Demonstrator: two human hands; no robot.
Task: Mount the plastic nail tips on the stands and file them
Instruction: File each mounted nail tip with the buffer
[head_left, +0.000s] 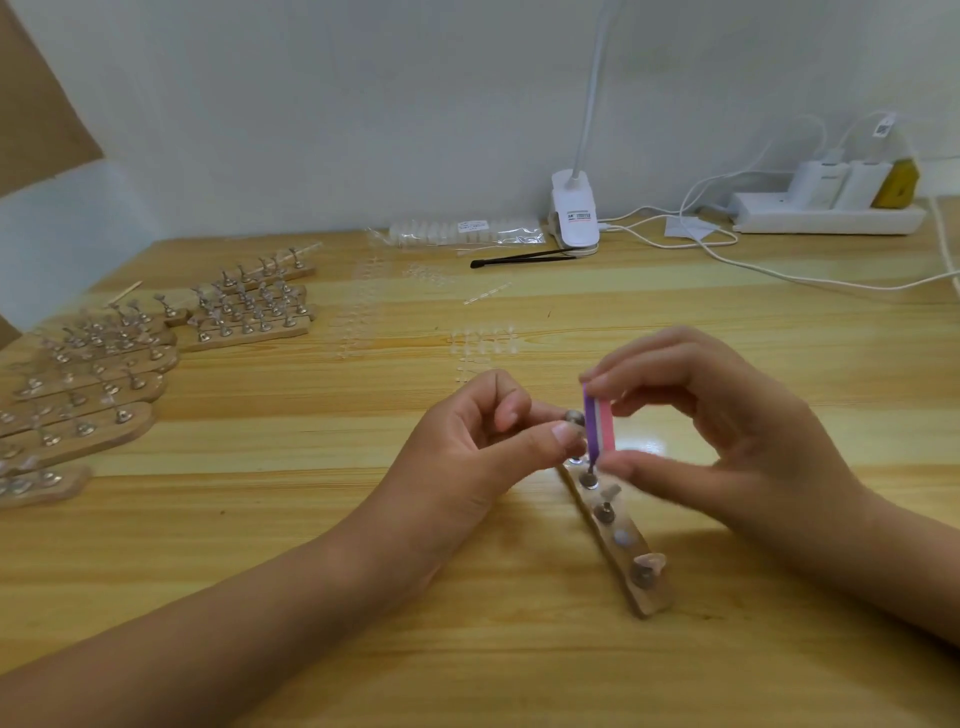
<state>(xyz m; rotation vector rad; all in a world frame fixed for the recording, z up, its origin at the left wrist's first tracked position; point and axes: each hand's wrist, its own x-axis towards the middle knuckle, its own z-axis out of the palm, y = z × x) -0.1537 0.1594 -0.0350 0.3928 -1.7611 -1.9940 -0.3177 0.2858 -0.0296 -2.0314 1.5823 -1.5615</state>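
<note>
While the left hand (483, 447) pinches a stand (574, 417) between thumb and forefinger, the right hand (737, 447) pinches a file (600, 423), forefinger on its upper end, thumb on its lower.

File: upright, striped purple, white and pink. Purple side faces the stand, just beside it or touching; too blurred to say which. Whether a nail tip sits on the held stand: hidden, cannot tell.

Both hands are at the far end of a wooden strip (649, 603). The strip lies on the table (260, 467), angled away from the person. A row of metal stands is set along it. A clear tip (652, 561) is mounted on the nearest stand, a second tip (613, 489) on one further up, close under the right thumb.

Left side of the table: a spread of like strips (104, 374), overlapping, each with its own row of stands. Some appear to carry clear tips, too small to count.

Mid-table, beyond the hands: loose tips (483, 348) in rows, clear and faint against the wood.

Far edge, by the wall: a clear bag (457, 231) with a white label, black tweezers (519, 258) just in front of it, a white clip lamp (574, 213), and at the right a power strip (826, 215) with plugs in it.
</note>
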